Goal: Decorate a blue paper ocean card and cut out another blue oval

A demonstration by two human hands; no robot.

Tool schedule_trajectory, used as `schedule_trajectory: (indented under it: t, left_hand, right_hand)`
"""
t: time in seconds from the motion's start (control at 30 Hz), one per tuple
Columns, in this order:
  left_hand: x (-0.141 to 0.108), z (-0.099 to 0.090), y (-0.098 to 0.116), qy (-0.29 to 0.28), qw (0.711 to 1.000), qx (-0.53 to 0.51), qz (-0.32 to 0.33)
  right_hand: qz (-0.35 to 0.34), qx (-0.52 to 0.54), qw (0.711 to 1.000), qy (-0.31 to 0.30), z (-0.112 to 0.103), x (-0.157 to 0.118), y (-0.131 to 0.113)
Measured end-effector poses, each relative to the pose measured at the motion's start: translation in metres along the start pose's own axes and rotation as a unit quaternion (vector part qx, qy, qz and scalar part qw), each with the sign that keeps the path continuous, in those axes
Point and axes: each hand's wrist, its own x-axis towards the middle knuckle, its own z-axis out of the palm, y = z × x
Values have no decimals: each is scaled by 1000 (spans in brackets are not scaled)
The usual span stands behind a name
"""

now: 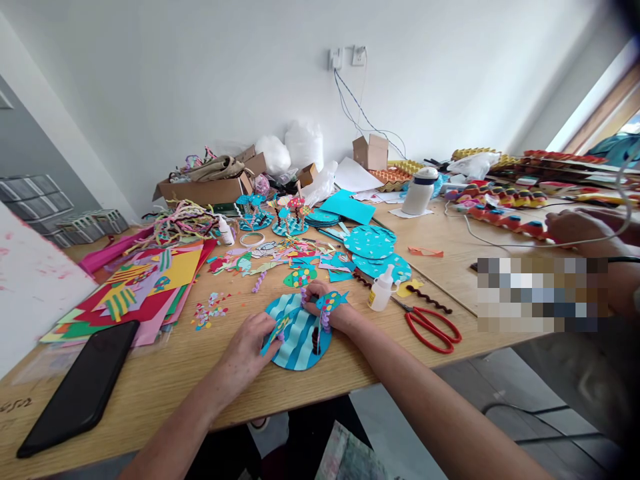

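A round blue paper disc (299,363) with pale wavy strips lies on the table in front of me. My left hand (253,343) is at its left edge, thumb and fingers closed on a small paper fish (283,326) that stands there. My right hand (316,299) reaches over the far side, its fingertips pinching a purple twisted pipe cleaner (303,295). A blue paper fish (331,301) with coloured dots stands beside my right wrist on a purple stem. Near it, a dark brown twisted pipe cleaner (316,340) rises from the disc. Beyond lies a green dotted fish (300,277).
Right of the disc are a glue bottle (381,291) and red-handled scissors (433,328). Paper scraps (245,260), blue discs (373,241) and coloured sheets (165,280) lie around. A black phone (80,387) rests front left. Another person's hands (575,230) are at right.
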Motion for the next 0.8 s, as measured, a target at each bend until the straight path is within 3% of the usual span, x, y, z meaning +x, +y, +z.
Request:
schedule_trajectory:
  t: [0.3, 0.8]
  left_hand:
    - [3, -3, 5, -42, 998, 26, 45]
    - [4, -4, 1, -47, 999, 14, 23]
  right_hand:
    - [1, -5, 1000, 0, 1, 0, 2]
    - [6, -4, 1000, 4, -1, -1, -4]
